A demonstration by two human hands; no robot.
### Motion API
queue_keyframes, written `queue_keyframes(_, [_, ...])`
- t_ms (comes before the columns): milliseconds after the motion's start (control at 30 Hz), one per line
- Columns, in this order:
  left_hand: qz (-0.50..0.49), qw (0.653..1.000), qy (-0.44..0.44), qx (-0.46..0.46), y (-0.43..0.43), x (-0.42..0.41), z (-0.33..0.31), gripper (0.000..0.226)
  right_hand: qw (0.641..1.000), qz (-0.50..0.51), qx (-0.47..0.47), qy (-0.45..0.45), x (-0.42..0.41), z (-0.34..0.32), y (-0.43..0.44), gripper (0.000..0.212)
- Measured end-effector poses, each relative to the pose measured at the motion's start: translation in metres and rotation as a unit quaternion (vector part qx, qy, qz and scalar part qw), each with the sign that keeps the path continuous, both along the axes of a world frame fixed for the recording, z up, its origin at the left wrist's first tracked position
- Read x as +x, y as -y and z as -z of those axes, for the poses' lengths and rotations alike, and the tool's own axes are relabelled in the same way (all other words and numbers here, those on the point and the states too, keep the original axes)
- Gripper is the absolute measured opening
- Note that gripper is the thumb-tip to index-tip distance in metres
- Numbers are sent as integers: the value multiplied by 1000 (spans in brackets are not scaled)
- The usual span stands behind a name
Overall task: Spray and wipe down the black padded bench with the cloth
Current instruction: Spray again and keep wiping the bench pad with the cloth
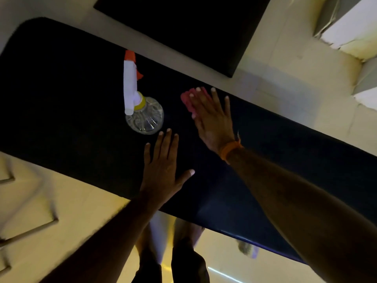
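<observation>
The black padded bench (71, 103) runs diagonally across the head view. A clear spray bottle (145, 117) with a white and orange trigger head stands on it near the middle. My left hand (163, 170) lies flat on the pad, fingers spread, just in front of the bottle and holding nothing. My right hand (212, 117) presses flat on a pink cloth (188, 99) to the right of the bottle. Most of the cloth is hidden under the fingers. An orange band circles my right wrist.
A second black pad (183, 23) lies beyond the bench at the top. Pale tiled floor (285, 88) surrounds the bench. White boxes (346, 31) sit at the upper right. Metal frame bars (28, 231) cross the floor at the lower left. My feet show below the bench edge.
</observation>
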State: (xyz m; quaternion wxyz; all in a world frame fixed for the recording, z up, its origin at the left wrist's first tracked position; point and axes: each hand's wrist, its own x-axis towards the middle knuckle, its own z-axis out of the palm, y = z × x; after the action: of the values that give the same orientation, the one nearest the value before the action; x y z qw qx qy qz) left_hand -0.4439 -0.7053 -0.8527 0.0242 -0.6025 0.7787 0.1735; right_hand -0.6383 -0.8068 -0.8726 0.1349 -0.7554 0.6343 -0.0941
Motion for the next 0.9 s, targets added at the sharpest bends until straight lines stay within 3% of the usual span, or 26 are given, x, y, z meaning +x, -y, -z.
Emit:
queue_keyframes(133, [4, 1000, -6, -14, -9, 17, 1, 101, 974, -220, -27, -45, -9, 3, -20, 57])
queue_keyframes(167, [4, 1000, -4, -18, -11, 19, 2, 100, 979, -197, -30, -49, -19, 3, -10, 56])
queue_keyframes(267, [-6, 1000, -1, -22, -13, 27, 2, 99, 999, 51, 15, 0, -5, 2, -14, 55])
queue_keyframes(300, [-9, 1000, -4, -24, -14, 31, 2, 99, 996, 83, 22, 25, 12, 2, -32, 56])
queue_keyframes(467, [-41, 997, -65, -30, -21, 53, -1, 89, 985, -169, -16, -17, 7, 5, -87, 56])
queue_keyframes(533, [-58, 995, -80, -29, -20, 60, -3, 87, 994, -110, -13, -24, 9, 6, -86, 56])
queue_keyframes(600, [-54, 994, -92, -27, -19, 66, -4, 85, 1000, 5, 9, 26, 37, 5, -101, 56])
queue_keyframes(667, [-59, 992, -112, -26, -18, 69, -7, 85, 997, 42, 19, 65, 68, 3, -126, 58])
queue_keyframes(900, [-172, 951, -248, -66, 12, 64, -47, 84, 993, -102, -5, 62, 67, -1, -165, 65])
